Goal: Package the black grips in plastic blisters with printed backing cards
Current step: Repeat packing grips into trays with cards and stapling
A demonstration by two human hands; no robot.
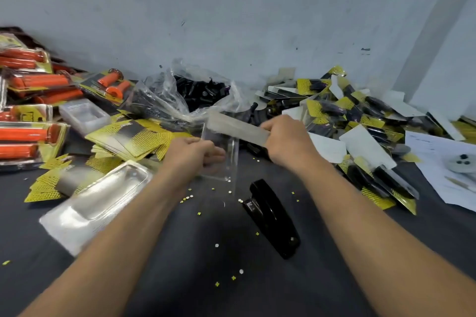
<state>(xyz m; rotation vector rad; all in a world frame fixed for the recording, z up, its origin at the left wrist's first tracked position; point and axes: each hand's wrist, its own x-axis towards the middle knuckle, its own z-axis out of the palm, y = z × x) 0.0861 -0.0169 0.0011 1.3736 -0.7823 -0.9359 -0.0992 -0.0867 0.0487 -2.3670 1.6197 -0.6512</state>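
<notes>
Clear blister (224, 162), likely light and flexible, pinched at its edge by left hand (195, 154); right hand (286, 141) grips backing card (235, 128).

I can read nothing for certain here. The yellow-and-black cards (134, 137) carry a dark logo, but it blurs to shapes. It's the same on the orange packs (31, 113), and the white sheets (435, 152) show faint lines, too small to read.

Blister (221, 159): clear, upright, just behind stapler (273, 216).
Card (237, 130): grey back showing, tilted, behind stapler.
Grips (201, 92): black, bagged, well behind stapler.
</notes>
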